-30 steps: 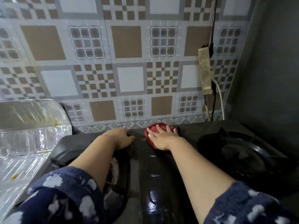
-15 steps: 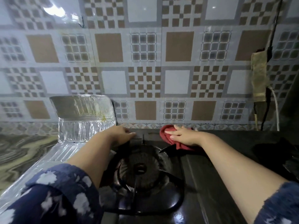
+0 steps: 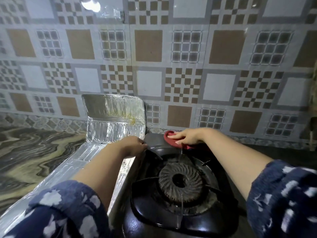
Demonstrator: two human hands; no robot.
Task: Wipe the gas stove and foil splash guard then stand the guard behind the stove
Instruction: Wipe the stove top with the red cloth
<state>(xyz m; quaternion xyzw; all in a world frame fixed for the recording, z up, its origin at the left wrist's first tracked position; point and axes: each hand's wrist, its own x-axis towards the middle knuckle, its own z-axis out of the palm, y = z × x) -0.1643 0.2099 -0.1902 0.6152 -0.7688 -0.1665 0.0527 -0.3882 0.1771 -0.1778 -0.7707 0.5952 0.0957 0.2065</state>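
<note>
The black gas stove (image 3: 171, 222) fills the lower middle, with its left burner (image 3: 180, 182) and pan support in plain sight. My right hand (image 3: 187, 137) lies flat on a red cloth (image 3: 169, 137), pressing it on the stove's back left corner. My left hand (image 3: 135, 146) rests on the stove's left back edge, fingers curled over it. The foil splash guard (image 3: 109, 124) lies left of the stove, one panel propped against the tiled wall, the others flat along the counter.
A patterned tiled wall (image 3: 149, 48) rises right behind the stove. A marbled stone counter (image 3: 34, 152) spreads to the left of the foil. My blue flowered sleeves fill the bottom corners.
The view has swung left, bringing the left burner and foil guard to the middle. My right hand has slid the red cloth leftward along the stove's back edge to its left corner.
</note>
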